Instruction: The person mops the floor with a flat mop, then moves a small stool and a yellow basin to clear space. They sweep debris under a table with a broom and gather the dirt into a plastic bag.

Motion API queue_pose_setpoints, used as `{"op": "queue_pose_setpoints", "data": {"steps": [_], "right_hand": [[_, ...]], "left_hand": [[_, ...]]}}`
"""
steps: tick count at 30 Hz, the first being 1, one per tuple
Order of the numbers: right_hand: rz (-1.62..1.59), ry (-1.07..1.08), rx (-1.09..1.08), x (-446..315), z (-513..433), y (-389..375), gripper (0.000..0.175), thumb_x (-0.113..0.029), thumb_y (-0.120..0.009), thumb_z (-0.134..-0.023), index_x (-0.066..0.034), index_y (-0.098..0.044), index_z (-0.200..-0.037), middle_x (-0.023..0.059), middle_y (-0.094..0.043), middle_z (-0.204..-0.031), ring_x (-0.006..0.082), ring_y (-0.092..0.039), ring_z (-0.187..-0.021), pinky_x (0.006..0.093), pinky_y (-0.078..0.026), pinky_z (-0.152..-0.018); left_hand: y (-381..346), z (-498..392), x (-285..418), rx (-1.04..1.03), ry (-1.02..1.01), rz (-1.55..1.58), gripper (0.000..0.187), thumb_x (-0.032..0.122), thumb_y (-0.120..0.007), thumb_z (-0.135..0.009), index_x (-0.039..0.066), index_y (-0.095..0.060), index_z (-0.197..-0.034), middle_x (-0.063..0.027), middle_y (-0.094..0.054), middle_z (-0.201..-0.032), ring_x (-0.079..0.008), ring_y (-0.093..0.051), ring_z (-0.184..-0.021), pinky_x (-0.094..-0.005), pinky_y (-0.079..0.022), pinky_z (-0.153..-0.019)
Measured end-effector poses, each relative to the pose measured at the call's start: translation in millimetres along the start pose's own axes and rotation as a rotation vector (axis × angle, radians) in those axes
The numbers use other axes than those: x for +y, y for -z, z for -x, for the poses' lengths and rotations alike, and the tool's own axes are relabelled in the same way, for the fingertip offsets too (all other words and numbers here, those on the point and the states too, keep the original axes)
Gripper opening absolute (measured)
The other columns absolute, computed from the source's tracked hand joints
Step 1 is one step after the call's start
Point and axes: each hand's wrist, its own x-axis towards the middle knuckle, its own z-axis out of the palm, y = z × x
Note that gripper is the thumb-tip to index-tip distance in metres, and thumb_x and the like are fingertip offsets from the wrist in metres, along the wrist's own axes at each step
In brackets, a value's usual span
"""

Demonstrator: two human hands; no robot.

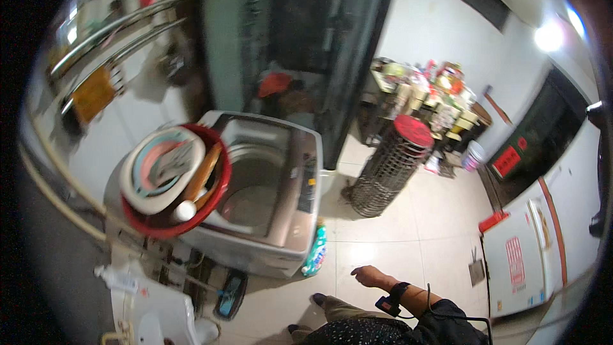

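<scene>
My right hand (368, 276) hangs over the tiled floor with its fingers curled; no object shows in it, though the finger details are too small to settle. A black strap with a small device (390, 302) circles that wrist. My left hand is out of view. Before me stands a top-loading washing machine (293, 232) with its tub uncovered. On its left side rests a red basin (225, 179) holding smaller nested basins (129, 177), a brown item and a white round object. Nearest to my right hand, a green detergent bottle (316, 254) stands on the floor against the machine.
A tall lattice basket (383, 177) with a red top stands beyond the machine. Behind it a table carries piled packages (445, 91). A white freezer-like cabinet (515, 254) is at the right, a white sink (158, 311) at lower left. Metal rails (129, 17) cross the left wall.
</scene>
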Motion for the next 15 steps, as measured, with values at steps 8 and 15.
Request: {"op": "queue_pose_setpoints", "data": {"steps": [8, 15], "right_hand": [[-0.207, -0.431, 0.197, 187.6, 152.3, -29.3, 0.034, -0.015, -0.053, -0.078, -0.0093, -0.066, -0.109, 0.0202, -0.065, -0.102, 0.0372, -0.061, -0.096, 0.0433, -0.05, -0.085], [-0.297, -0.704, -0.022, 339.9, 282.4, -107.7, 0.035, -0.022, -0.054, -0.078, -0.0185, -0.068, -0.109, 0.0141, -0.067, -0.102, 0.035, -0.062, -0.098, 0.0404, -0.05, -0.088]], "left_hand": [[-183.0, -32.7, -72.2, -0.276, 0.118, -0.271, 0.024, 0.022, -0.052, -0.095, 0.005, -0.055, -0.111, -0.0089, -0.059, -0.088, -0.0259, -0.057, -0.085, -0.0449, -0.049, -0.08], [-329.3, -38.7, -235.0, -0.489, 0.237, -0.359, 0.017, 0.02, -0.052, -0.094, 0.007, -0.056, -0.105, -0.0082, -0.059, -0.086, -0.0256, -0.057, -0.081, -0.0453, -0.05, -0.073]]}}
